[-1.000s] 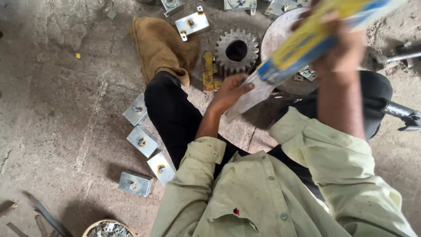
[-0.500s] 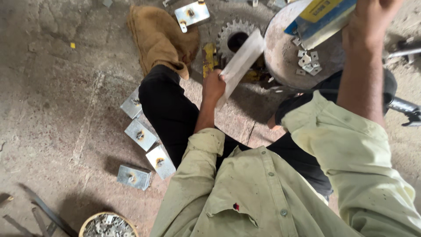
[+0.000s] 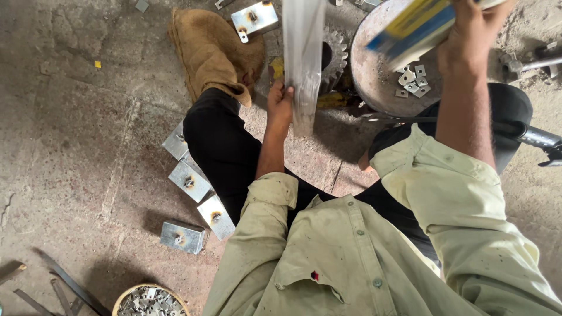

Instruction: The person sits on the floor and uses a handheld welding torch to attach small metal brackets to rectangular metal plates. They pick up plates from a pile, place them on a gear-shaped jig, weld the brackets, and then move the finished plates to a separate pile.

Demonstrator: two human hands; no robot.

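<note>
My left hand [image 3: 280, 103] grips the lower edge of a long clear plastic sleeve [image 3: 302, 55] that stands up toward the top of the view. My right hand [image 3: 471, 32] is raised at the upper right and holds a blue and yellow box [image 3: 417, 23]. Below the box sits a round metal pan [image 3: 374, 76] with several small square metal plates [image 3: 412, 81] in it. I sit on the floor in an olive shirt and black trousers.
A large steel gear [image 3: 335, 55] and a brown burlap sack [image 3: 212, 52] lie ahead. Several welded metal brackets [image 3: 188, 180] lie by my left leg, one more bracket [image 3: 254, 17] at the top. A bowl of small parts [image 3: 150, 301] stands bottom left, metal strips [image 3: 64, 284] beside it.
My left hand has pulled the plastic sleeve out of the box and swung it upright, away from the box. My right hand has lifted the box further to the upper right.
</note>
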